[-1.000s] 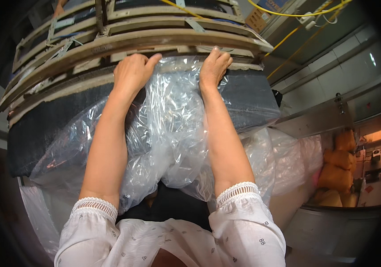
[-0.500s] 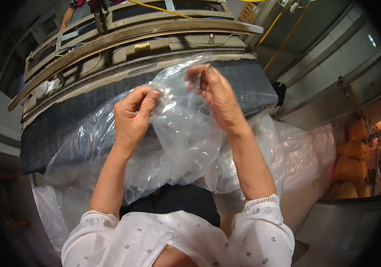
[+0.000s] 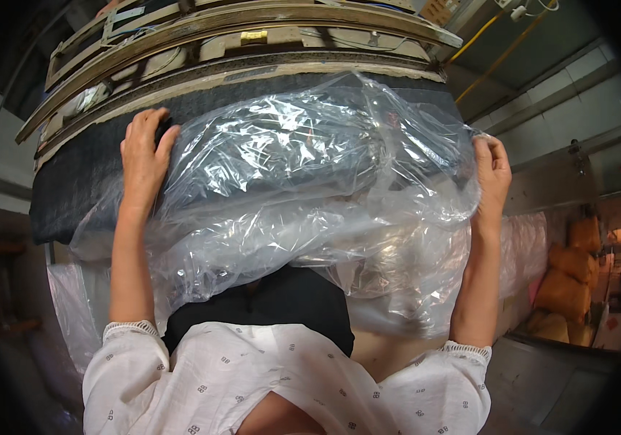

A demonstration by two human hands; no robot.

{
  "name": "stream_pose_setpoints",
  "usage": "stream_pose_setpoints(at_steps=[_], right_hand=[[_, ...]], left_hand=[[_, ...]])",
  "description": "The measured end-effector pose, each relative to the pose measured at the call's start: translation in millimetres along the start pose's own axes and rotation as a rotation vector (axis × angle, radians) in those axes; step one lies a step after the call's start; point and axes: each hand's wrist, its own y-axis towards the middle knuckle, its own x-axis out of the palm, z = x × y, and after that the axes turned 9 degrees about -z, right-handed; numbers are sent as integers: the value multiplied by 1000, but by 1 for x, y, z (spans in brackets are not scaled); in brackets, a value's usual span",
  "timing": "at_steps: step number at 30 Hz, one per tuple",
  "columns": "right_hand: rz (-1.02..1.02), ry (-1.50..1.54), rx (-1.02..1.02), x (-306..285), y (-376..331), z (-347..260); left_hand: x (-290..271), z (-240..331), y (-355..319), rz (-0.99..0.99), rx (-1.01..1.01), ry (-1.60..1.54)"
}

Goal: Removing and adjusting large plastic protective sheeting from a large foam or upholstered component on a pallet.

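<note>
Head view, from my remote seat: I have the left hand over the black bench, at the left part of the clear film, thumb parted from fingers. Right hand sits well apart from it, pinched on the film's right edge. Film lies crumpled and shiny across the bench, drooping over its front. Wooden frame behind, orange sacks far right.

The left hand is loosely spread, well apart from the curled right hand.
</note>
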Motion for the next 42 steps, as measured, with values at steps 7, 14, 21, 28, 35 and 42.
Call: stream_pose_setpoints(at_steps=[7,14,21,28,35,42], right_hand=[[242,-1206,-386,-29,57,58],[168,-1317,-320,-32,128,113],[-152,-951,-352,60,67,76],[-211,-804,-150,83,53,72],[-236,-736,-6,75,71,80],[-85,-8,-119,112,79,36]], left_hand=[[7,-5,1,-81,-2,-440],[-6,5,-3,-218,-74,-385],[-70,-142,-65,20,-175,-332],[-135,-166,-179,103,-18,-39],[-78,-102,-213,-117,-258,-258],[-93,-149,-156,359,-491,-561]])
